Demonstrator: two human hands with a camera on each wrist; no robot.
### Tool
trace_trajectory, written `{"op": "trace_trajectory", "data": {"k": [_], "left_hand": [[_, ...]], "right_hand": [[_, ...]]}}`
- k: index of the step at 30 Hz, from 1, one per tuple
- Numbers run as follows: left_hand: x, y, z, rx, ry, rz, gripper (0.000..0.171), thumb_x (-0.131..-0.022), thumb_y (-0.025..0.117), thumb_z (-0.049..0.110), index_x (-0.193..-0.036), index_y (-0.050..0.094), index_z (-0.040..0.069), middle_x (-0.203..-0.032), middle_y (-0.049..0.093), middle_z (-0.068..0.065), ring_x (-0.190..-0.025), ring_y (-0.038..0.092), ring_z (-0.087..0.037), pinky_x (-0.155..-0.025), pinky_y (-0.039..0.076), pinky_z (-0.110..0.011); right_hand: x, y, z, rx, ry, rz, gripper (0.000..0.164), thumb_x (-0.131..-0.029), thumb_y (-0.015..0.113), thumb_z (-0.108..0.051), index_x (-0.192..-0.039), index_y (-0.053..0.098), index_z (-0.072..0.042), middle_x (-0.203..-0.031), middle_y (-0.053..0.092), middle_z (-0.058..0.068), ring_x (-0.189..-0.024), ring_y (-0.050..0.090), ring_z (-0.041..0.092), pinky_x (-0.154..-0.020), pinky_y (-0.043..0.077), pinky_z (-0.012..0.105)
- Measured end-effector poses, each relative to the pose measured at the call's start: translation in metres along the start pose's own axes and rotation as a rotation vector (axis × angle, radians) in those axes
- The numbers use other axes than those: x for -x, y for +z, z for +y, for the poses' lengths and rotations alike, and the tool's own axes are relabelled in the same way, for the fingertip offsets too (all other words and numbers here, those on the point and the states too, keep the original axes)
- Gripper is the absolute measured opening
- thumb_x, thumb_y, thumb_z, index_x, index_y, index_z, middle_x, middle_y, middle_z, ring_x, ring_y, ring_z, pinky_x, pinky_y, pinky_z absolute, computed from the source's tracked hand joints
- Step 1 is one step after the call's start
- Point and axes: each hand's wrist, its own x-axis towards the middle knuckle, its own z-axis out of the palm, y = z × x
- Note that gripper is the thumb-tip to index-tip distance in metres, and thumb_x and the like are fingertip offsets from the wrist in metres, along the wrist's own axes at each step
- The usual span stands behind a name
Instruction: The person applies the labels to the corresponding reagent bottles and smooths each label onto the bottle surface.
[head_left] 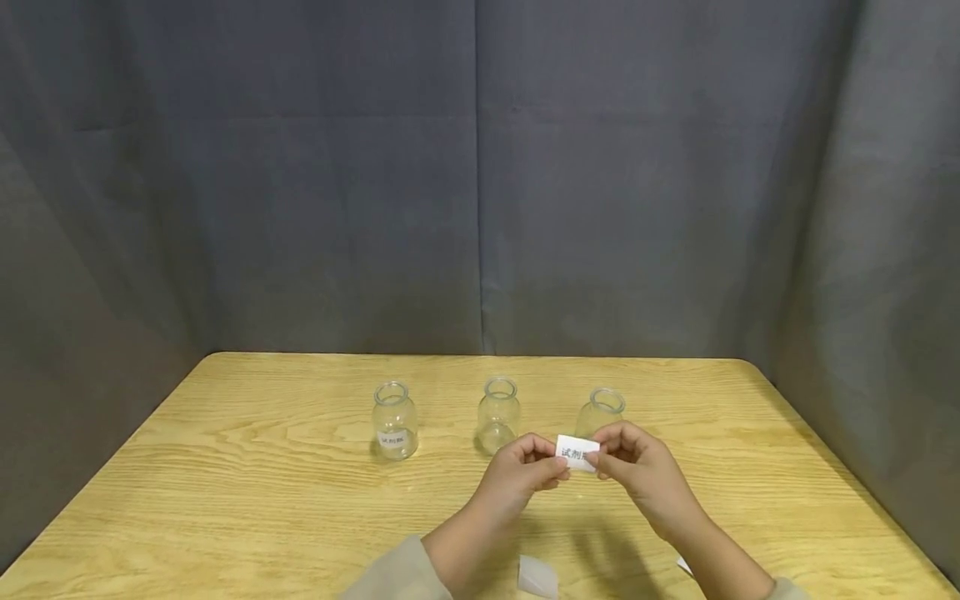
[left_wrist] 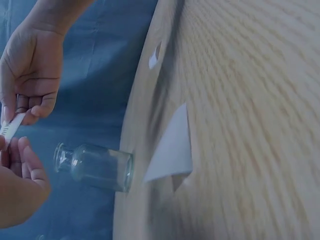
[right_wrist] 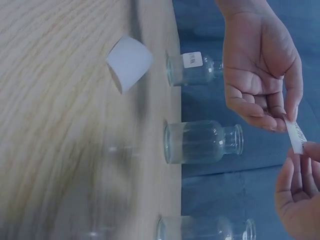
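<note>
A white label (head_left: 573, 452) printed with dark characters is held up between the two hands. The left hand (head_left: 519, 471) pinches its left edge between thumb and fingers; the right hand (head_left: 643, 471) pinches the right edge, its thumb covering part of the print. Behind the hands stands a clear glass bottle (head_left: 604, 403), partly hidden in the head view. A second clear glass bottle (head_left: 498, 410) is upright near the middle. Further left, another glass bottle (head_left: 393, 417) bears a similar white label (right_wrist: 192, 59) on its side.
A curled pale paper piece (head_left: 537, 577) lies on the wooden table (head_left: 300, 517) near the front, below the hands. Another small white piece (head_left: 683, 565) is partly covered by the right forearm. Grey curtains (head_left: 337, 183) surround the back and sides.
</note>
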Motion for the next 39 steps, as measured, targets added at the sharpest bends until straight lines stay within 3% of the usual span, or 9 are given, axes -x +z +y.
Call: {"op": "trace_trajectory", "data": {"k": [5, 11, 22, 31, 39], "left_hand": [[0.004, -0.008, 0.007, -0.033, -0.002, -0.01, 0.015, -0.08, 0.057, 0.007, -0.089, 0.052, -0.004, -0.081, 0.052, -0.004, -0.076, 0.053, -0.014, -0.075, 0.044, -0.029], [0.009, -0.014, 0.011, -0.051, 0.01, -0.024, 0.015, -0.081, 0.056, 0.006, -0.089, 0.051, -0.005, -0.079, 0.052, -0.004, -0.071, 0.052, -0.013, -0.067, 0.044, -0.024], [0.017, -0.024, 0.017, -0.065, 0.018, -0.024, 0.014, -0.082, 0.055, 0.008, -0.089, 0.05, -0.003, -0.078, 0.051, -0.003, -0.071, 0.053, -0.013, -0.068, 0.043, -0.024], [0.019, -0.034, 0.026, -0.119, 0.033, -0.073, 0.014, -0.082, 0.055, 0.007, -0.087, 0.05, -0.005, -0.08, 0.051, -0.004, -0.074, 0.053, -0.013, -0.069, 0.044, -0.025], [0.022, -0.043, 0.024, -0.113, 0.001, -0.184, 0.023, -0.084, 0.051, 0.008, -0.095, 0.051, -0.012, -0.084, 0.056, -0.005, -0.074, 0.056, -0.013, -0.072, 0.045, -0.029]], "right_hand": [[0.0, 0.003, -0.004, -0.003, -0.017, -0.064, 0.023, -0.077, 0.061, -0.004, -0.092, 0.049, 0.008, -0.077, 0.05, 0.006, -0.067, 0.048, 0.013, -0.063, 0.044, 0.023], [0.002, 0.006, -0.004, -0.02, -0.034, -0.145, 0.024, -0.078, 0.061, -0.005, -0.092, 0.049, 0.009, -0.077, 0.051, 0.005, -0.067, 0.047, 0.013, -0.061, 0.044, 0.023], [0.0, 0.019, -0.008, 0.018, -0.066, -0.177, 0.019, -0.081, 0.057, -0.006, -0.093, 0.049, 0.007, -0.08, 0.052, 0.011, -0.07, 0.051, 0.017, -0.063, 0.047, 0.028], [-0.002, 0.023, -0.013, 0.055, -0.111, -0.231, 0.015, -0.082, 0.055, -0.002, -0.094, 0.05, 0.005, -0.08, 0.055, 0.015, -0.069, 0.055, 0.019, -0.061, 0.048, 0.029], [-0.001, 0.023, -0.008, 0.016, -0.105, -0.258, 0.019, -0.081, 0.056, -0.001, -0.097, 0.051, 0.009, -0.08, 0.054, 0.013, -0.067, 0.053, 0.016, -0.061, 0.046, 0.026]]}}
